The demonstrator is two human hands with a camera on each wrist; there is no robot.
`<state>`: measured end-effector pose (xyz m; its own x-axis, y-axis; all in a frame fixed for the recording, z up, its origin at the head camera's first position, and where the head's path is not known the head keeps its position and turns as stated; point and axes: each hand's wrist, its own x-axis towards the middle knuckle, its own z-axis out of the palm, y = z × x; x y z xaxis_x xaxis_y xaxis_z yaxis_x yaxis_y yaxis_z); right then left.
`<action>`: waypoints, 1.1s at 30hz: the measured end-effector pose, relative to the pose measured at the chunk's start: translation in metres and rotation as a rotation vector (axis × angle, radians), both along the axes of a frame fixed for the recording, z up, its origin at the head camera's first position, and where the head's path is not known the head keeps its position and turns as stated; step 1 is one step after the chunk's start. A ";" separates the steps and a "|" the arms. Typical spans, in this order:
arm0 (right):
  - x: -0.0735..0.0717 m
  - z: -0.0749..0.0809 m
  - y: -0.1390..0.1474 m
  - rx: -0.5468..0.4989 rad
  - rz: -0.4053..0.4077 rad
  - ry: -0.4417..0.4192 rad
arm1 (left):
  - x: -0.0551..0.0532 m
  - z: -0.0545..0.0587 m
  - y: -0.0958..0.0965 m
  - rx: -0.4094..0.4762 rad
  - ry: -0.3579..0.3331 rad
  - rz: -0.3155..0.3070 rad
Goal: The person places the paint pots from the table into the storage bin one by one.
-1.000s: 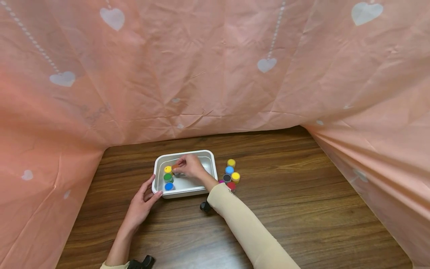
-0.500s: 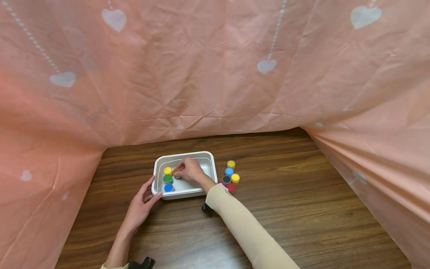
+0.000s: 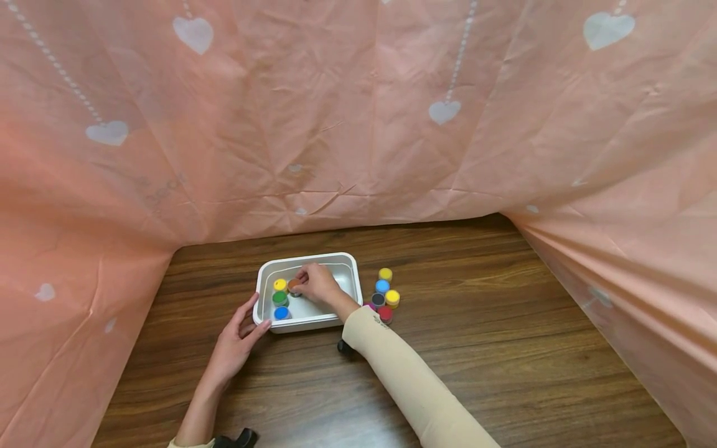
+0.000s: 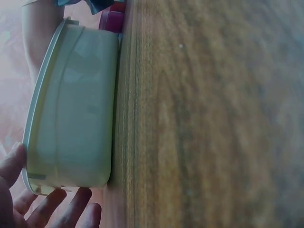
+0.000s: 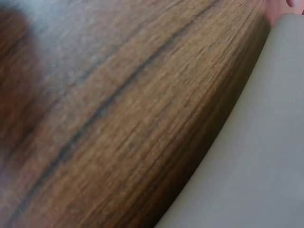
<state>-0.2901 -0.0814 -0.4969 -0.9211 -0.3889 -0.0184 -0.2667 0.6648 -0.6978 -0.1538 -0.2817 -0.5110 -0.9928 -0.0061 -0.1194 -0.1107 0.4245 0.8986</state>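
A white plastic tray [image 3: 313, 323] holds small paint pots along its left side: a yellow-lidded pot [image 3: 280, 284], a green-lidded pot [image 3: 280, 298] and a blue-lidded pot [image 3: 282, 313]. Inside it, my right hand [image 3: 320, 285] pinches a brown-lidded paint pot [image 3: 294, 285], right of the yellow one. My left hand [image 3: 235, 342] rests at the tray's near left corner, with the thumb on the near rim and the fingers along the left side. In the left wrist view, fingertips [image 4: 84, 194] touch the tray's outer wall [image 4: 85, 104]. The right wrist view shows no hand on the pot.
Right of the tray, several more paint pots stand in a cluster, among them a black-lidded pot [image 3: 378, 300], a red-lidded pot [image 3: 385, 314] and a light-blue-lidded pot [image 3: 383, 286]. A pink curtain [image 3: 358, 124] with hearts surrounds the wooden table [image 3: 504, 323].
My right hand has shifted slightly down in the tray with the brown-lidded pot, which now stands more plainly in view beside the yellow one. My left hand stays at the corner.
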 end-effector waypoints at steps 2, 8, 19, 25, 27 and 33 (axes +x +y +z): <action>0.000 0.000 0.000 0.018 -0.006 0.003 | 0.001 0.000 0.000 -0.001 0.001 0.001; 0.000 0.000 -0.001 0.059 -0.018 0.018 | 0.001 0.000 0.000 0.002 -0.002 0.001; -0.002 0.001 0.000 0.079 -0.020 0.030 | 0.001 0.001 0.000 0.021 -0.015 -0.004; 0.000 0.010 0.008 0.053 0.021 0.029 | 0.000 0.000 0.002 0.026 -0.009 0.002; 0.001 0.015 0.014 0.029 0.043 0.031 | 0.001 0.001 0.002 0.027 -0.001 0.005; 0.009 0.032 0.039 -0.081 0.101 0.008 | 0.002 0.003 0.001 0.020 0.007 -0.002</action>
<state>-0.2816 -0.0422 -0.4646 -0.8772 -0.4795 0.0244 -0.3354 0.5754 -0.7459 -0.1515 -0.2805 -0.5080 -0.9936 -0.0021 -0.1127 -0.1039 0.4062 0.9078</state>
